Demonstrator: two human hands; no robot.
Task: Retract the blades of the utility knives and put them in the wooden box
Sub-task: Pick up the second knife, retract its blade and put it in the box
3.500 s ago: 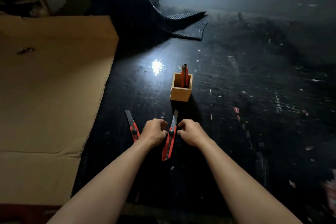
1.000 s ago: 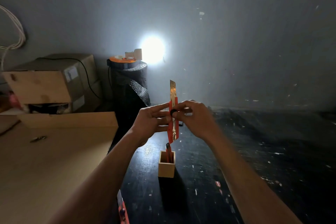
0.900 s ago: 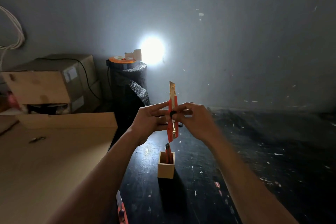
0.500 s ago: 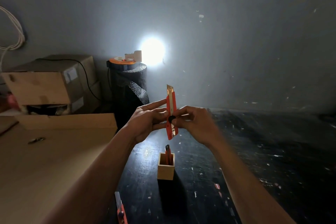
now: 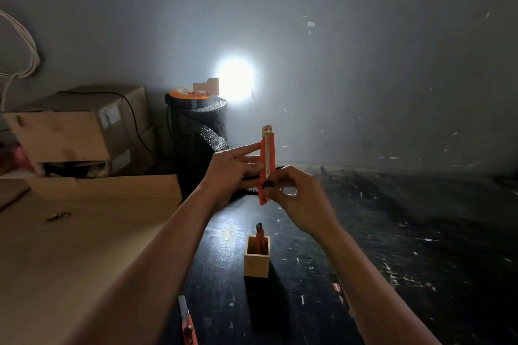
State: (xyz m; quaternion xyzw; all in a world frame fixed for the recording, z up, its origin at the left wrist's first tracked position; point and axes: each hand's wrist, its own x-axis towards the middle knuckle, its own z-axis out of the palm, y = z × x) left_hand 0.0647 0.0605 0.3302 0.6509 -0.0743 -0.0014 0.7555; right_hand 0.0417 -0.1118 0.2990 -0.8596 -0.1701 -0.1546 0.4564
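Above the dark counter (image 5: pixel 308 302), red utility knife (image 5: pixel 266 165) held upright, short blade tip showing, left hand (image 5: pixel 229 173) grip pinching its body, right hand (image 5: pixel 297 199) grip on the black slider, wooden box (image 5: pixel 256 260) below holding another knife (image 5: pixel 260 238), third knife (image 5: pixel 187 322) lying near the cardboard sheet (image 5: pixel 70 255).

Dark, scuffed floor

The black floor (image 5: pixel 392 246) carries a wooden box (image 5: pixel 257 260) holding one red knife (image 5: pixel 260 238) upright. Another utility knife (image 5: pixel 187 322) lies flat nearby, blade extended, beside a cardboard sheet (image 5: pixel 70 246)
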